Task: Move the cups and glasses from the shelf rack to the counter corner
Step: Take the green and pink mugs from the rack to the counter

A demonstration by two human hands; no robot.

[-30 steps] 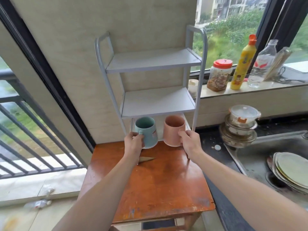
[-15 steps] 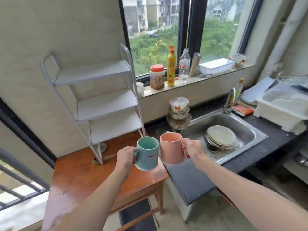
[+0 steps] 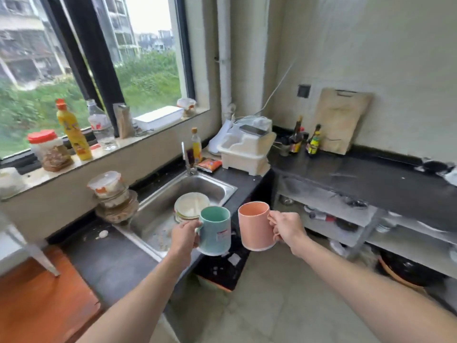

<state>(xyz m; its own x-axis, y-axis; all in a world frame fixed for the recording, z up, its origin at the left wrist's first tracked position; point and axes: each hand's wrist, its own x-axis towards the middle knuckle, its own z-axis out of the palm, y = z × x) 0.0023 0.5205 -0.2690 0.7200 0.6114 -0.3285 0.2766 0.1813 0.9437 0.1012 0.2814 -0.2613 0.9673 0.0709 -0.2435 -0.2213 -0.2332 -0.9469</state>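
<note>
My left hand grips the handle of a teal mug, held upright in the air over the sink's front edge. My right hand grips the handle of a pink mug, also upright, just right of the teal one and apart from it. Both mugs look empty. Only one leg of the white shelf rack shows at the far left, standing on the orange wooden table. The black counter runs into the corner at the upper right.
A steel sink holds stacked plates; stacked bowls stand left of it. A white dish rack, sauce bottles and a cutting board crowd the corner. Jars and bottles line the windowsill. Open shelves run under the right counter.
I have carried both mugs away from the shelf rack and turned right. The rack has slid out of view to the left, and the sink and counter corner now fill the view.
</note>
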